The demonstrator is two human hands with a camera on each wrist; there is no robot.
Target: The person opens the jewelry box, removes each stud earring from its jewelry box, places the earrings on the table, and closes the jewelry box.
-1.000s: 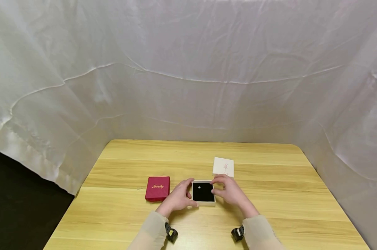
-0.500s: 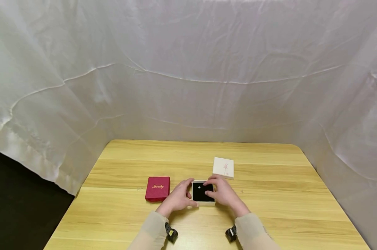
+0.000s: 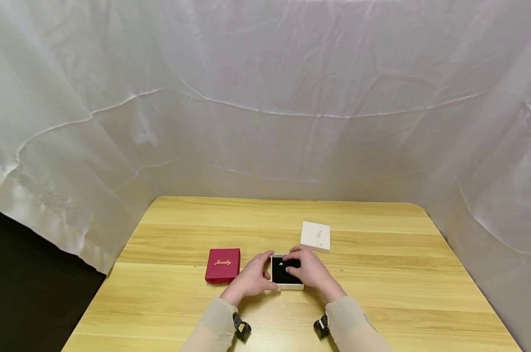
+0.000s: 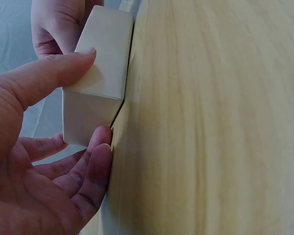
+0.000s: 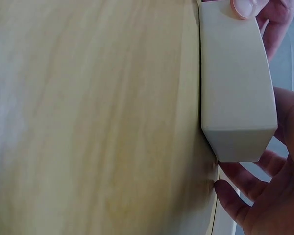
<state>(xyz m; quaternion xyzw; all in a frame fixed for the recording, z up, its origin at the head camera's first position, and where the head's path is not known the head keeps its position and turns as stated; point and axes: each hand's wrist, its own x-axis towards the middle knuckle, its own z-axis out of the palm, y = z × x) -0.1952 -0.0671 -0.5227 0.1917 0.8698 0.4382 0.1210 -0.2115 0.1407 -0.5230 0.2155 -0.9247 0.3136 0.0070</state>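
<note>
My left hand (image 3: 250,277) grips the left end of a small white open box (image 3: 291,287) on the table. In the left wrist view its thumb presses the near wall of the box (image 4: 105,54). A black pad (image 3: 279,276) fills the box, and a small silvery star-shaped piece of jewelry (image 3: 281,264) lies on it. From the right, my right hand (image 3: 312,270) reaches over the pad, thumb and forefinger apart just right of the star. In the right wrist view the box (image 5: 237,83) hides those fingertips.
A red box (image 3: 223,265) lettered "Jewelry" sits left of my left hand. Behind my right hand lies a white lid (image 3: 315,236) with a pink flower print. The wooden table (image 3: 379,274) is backed by a pale curtain (image 3: 265,146).
My right hand has moved left from the box's right edge, over the black pad to beside the star. The left hand and the box have stayed in place.
</note>
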